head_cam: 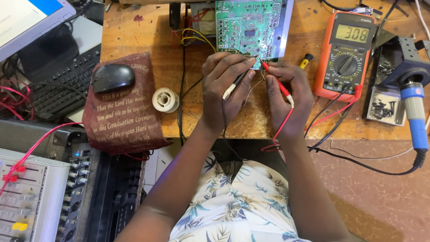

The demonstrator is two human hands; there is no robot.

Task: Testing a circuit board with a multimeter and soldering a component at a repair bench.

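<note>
Left hand [226,85] grips the black probe [236,83], right hand [286,96] pinches the red probe [277,82]; both tips apparently touch the green circuit board [248,27] beside the orange meter [345,54].

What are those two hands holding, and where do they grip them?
The left hand holds a black test probe along its shaft; the right hand pinches a red test probe mid-shaft. Both tips rest at the green circuit board.

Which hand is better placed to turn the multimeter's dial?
Probably the right hand: it lies beside the orange multimeter. The left hand is farther, on the other side. Each hand holds a probe, red probe right, black probe left, against the green circuit board.
</note>
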